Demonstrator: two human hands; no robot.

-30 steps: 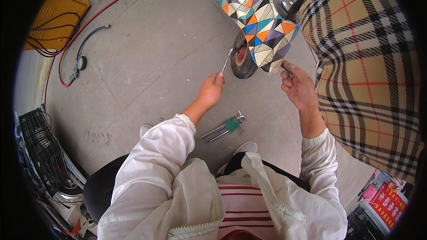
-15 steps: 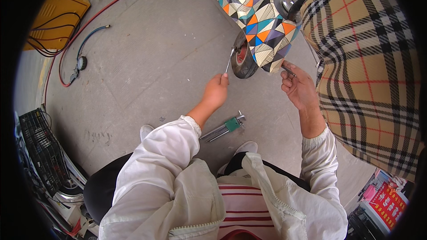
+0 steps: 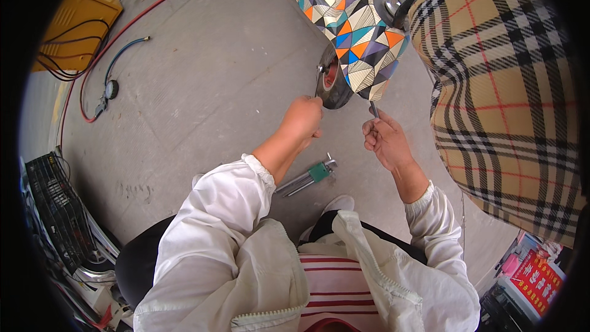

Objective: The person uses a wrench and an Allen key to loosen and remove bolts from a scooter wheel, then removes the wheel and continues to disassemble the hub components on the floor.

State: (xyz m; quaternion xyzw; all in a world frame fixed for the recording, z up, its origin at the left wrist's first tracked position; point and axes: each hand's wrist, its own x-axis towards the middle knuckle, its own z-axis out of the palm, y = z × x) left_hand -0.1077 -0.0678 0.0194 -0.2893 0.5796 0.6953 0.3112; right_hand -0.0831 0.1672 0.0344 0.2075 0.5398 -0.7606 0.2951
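Observation:
My left hand [image 3: 301,121] is closed on a slim wrench [image 3: 317,86], whose upper end meets the side of a small wheel [image 3: 337,89] with a red hub, near the axle. Beside that wheel hangs the pointed end of a scooter body [image 3: 362,43] covered in colourful triangles. Just below this tip, my right hand [image 3: 387,141] grips a short dark metal rod [image 3: 373,109] between thumb and fingers, its top close to the tip; whether they touch I cannot tell. Between my arms a hex key set [image 3: 310,177] in a green holder lies on the floor.
A plaid cover [image 3: 504,98] fills the right side. At far left stand a yellow machine [image 3: 77,24] with black cables and a red hose [image 3: 132,15] with a gauge [image 3: 111,90]. A black crate [image 3: 52,190] is at lower left, a red sign [image 3: 536,283] at lower right.
My right hand has moved left and down, and its rod now points up at the body's tip. My left hand has turned over on the wrench, which stands more upright.

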